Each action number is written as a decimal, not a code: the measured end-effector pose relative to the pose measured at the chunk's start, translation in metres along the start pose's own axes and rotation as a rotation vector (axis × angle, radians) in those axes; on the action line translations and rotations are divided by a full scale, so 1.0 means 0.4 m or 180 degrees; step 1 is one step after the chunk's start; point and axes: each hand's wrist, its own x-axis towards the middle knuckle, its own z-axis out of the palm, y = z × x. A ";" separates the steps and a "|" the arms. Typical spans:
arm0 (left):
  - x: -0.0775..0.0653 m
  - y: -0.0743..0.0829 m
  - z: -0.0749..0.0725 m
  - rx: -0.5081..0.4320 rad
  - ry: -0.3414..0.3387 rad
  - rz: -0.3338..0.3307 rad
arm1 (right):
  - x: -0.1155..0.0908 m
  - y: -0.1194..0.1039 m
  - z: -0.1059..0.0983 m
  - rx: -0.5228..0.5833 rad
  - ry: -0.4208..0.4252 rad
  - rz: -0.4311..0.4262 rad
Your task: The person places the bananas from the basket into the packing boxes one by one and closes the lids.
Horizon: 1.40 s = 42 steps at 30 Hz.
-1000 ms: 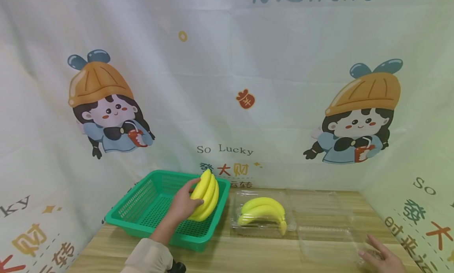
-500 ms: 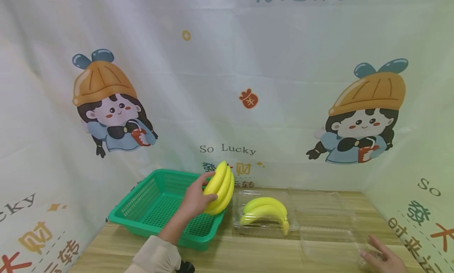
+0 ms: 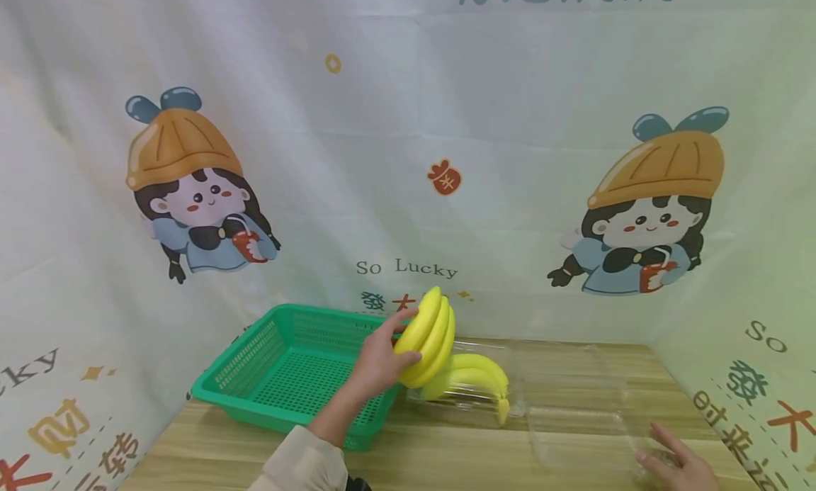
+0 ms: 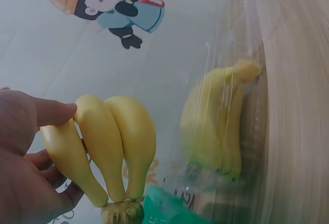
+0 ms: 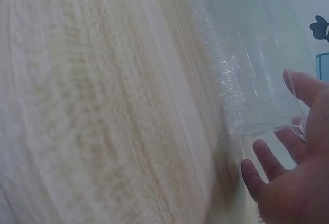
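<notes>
My left hand (image 3: 377, 363) holds a bunch of yellow bananas (image 3: 432, 343) in the air, above the right rim of a green plastic basket (image 3: 210, 399). In the left wrist view the thumb and fingers grip one side of the bunch (image 4: 100, 144), whose brown stem end points down. Behind it, a second banana bunch (image 3: 477, 372) lies in a clear plastic container (image 3: 519, 406). At the right, my right hand (image 3: 682, 463) is beside an opened clear container (image 3: 576, 438); the right wrist view shows its fingers spread and relaxed at the container's edge (image 5: 257, 126).
The wooden table (image 3: 446, 463) runs back to a printed cloth backdrop (image 3: 497, 229) with cartoon figures. The basket stands on the table's left side. The opened container's lid part (image 3: 567, 367) lies flat toward the back.
My left hand has carried the bananas rightward from over the basket toward the filled container, and the bunch now overlaps that container's left side. The right hand stays about where it was.
</notes>
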 end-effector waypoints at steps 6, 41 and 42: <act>-0.011 0.020 0.051 -0.0218 -0.0157 0.0184 | -0.002 0.000 0.007 0.0112 -0.0025 0.0066; -0.075 0.063 0.348 -0.1105 -0.0344 0.0122 | -0.009 0.010 0.023 -0.0160 0.0185 -0.0084; -0.078 0.064 0.354 -0.1128 -0.0341 0.0135 | -0.008 0.012 0.021 -0.0194 0.0173 -0.0093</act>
